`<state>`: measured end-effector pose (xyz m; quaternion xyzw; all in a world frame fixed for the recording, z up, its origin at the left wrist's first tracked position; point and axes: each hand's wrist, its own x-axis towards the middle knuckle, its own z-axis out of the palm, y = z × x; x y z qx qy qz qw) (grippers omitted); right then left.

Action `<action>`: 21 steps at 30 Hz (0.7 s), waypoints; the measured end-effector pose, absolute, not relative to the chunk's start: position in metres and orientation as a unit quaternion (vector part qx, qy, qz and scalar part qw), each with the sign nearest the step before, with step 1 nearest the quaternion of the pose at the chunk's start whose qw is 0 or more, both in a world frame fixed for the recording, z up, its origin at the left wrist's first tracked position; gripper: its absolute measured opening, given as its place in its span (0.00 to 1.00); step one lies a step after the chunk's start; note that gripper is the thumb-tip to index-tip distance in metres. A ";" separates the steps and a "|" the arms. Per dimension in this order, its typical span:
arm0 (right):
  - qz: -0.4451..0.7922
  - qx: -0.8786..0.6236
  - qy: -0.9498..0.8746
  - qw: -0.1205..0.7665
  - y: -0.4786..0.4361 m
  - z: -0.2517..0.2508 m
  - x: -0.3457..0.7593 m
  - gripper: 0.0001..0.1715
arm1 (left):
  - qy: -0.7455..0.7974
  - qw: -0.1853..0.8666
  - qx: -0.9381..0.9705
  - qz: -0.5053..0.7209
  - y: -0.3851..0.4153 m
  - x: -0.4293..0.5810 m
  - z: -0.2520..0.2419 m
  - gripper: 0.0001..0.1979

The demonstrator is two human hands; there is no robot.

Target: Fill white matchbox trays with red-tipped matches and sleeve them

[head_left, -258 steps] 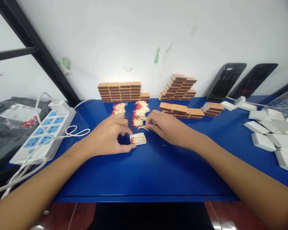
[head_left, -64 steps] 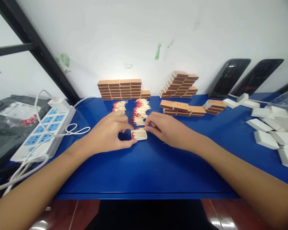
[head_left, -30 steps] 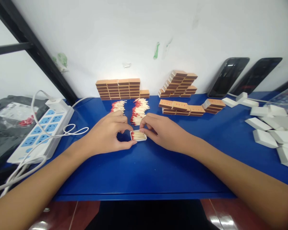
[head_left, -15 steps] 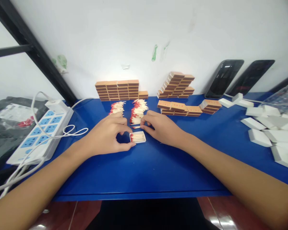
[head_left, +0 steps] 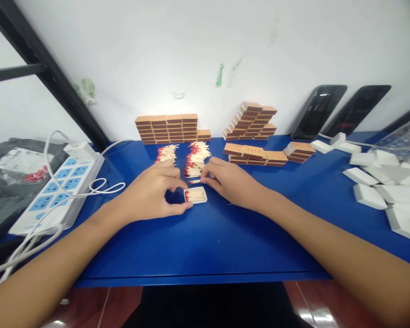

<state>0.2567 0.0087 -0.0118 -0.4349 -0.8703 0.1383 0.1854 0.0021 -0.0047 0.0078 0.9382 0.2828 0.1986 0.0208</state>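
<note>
Filling step — left hand (head_left: 150, 193) pinches the white tray (head_left: 195, 196) steady on the counter (head_left: 205, 246); right hand (head_left: 227, 182) grips one match (head_left: 194, 181) just beyond it — head pointing left, like those in the tray.

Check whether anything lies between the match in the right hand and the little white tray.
Nothing visible does. The right hand pinches the match just behind the tray, only bare blue table between.

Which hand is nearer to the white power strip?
Left. The left hand, holding the match tray, lies right of the power strip, apart from it; the right hand, pinching a match, is farther right, beyond the tray.
</note>
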 end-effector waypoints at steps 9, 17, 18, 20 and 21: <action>0.103 -0.401 -0.881 0.229 0.007 -0.005 0.270 0.05 | 0.311 -0.003 0.929 0.203 0.000 -0.001 0.005 0.14; 0.129 -0.400 -0.883 0.209 0.000 -0.004 0.264 0.04 | 0.322 -0.005 0.924 0.206 0.001 -0.001 0.006 0.14; 0.132 -0.401 -0.883 0.205 -0.001 -0.003 0.263 0.04 | 0.323 -0.005 0.924 0.205 0.001 -0.001 0.006 0.14; 0.135 -0.404 -0.883 0.196 -0.002 -0.002 0.262 0.05 | 0.321 -0.004 0.925 0.202 0.001 0.000 0.006 0.14; 0.135 -0.405 -0.883 0.193 -0.003 -0.002 0.262 0.05 | 0.320 -0.005 0.926 0.201 0.000 0.000 0.006 0.14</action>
